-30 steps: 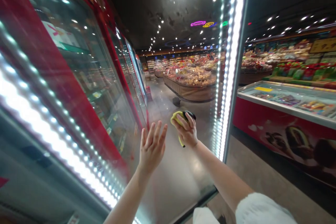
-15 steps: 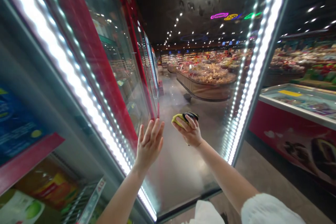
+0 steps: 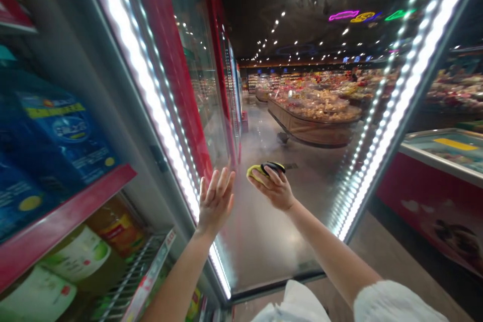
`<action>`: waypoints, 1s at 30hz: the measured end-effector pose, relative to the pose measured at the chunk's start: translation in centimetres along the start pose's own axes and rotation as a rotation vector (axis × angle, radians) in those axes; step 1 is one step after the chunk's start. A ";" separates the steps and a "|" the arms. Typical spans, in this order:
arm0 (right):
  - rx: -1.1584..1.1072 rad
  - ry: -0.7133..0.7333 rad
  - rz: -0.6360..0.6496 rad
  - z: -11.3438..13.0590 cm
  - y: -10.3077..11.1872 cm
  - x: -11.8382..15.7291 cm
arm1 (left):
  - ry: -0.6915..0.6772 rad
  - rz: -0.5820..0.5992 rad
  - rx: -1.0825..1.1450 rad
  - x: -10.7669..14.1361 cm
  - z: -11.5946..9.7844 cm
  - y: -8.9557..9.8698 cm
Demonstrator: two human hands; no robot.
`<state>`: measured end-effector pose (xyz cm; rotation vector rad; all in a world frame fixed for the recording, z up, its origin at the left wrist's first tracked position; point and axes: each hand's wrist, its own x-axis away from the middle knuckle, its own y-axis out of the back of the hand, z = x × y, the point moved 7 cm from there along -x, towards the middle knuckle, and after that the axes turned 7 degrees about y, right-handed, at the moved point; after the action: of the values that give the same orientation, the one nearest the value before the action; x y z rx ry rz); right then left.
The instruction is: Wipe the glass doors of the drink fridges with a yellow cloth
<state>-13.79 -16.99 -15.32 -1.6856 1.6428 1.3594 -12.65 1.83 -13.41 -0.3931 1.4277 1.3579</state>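
Observation:
A glass door (image 3: 271, 231) with bright LED strips along its sides stands in front of me. Near its middle, my right hand (image 3: 277, 188) grips a yellow and black cloth-like pad (image 3: 258, 172), which appears to be against the glass. My left hand (image 3: 217, 198) is to its left with the fingers stretched out and nothing in it. The left palm faces the glass near the red frame side; whether it touches the glass is hard to tell.
Shelves on the left hold blue packages (image 3: 71, 131) and bottles with green and white labels (image 3: 81, 254). Beyond the glass are a rounded display of goods (image 3: 313, 123) and red-framed coolers. A red chest freezer (image 3: 422, 186) stands at the right.
The view has turned left, so more of the shelves shows and the door and store have shifted right. Both hands keep nearly the same pose, the right one still holding the pad.

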 end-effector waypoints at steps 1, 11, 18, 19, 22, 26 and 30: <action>0.002 0.007 0.017 -0.4 0.2 0.8 | 0.013 0.006 -0.014 0.3 0.3 0.0; 0.045 -0.145 -0.091 3.7 -1.9 -4.9 | 0.083 0.084 -0.079 2.7 2.2 0.7; 0.008 0.055 -0.042 2.4 -0.4 -2.5 | 0.132 0.089 -0.069 4.0 3.4 1.7; 0.023 -0.020 -0.073 2.0 -0.5 -3.3 | 0.136 0.092 -0.070 4.1 3.4 1.8; 0.032 -0.192 -0.150 3.2 -1.6 -5.8 | 0.136 0.102 -0.087 4.5 3.4 2.1; -0.029 0.035 -0.048 7.7 -3.3 -5.2 | 0.134 0.105 -0.134 5.0 3.4 2.5; -0.096 0.265 0.051 8.2 -3.1 -1.5 | 0.179 0.124 -0.160 6.4 3.8 2.9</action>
<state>-13.44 -8.70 -18.59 -1.9634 1.7988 1.3024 -15.62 8.56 -16.43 -0.5494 1.5137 1.5762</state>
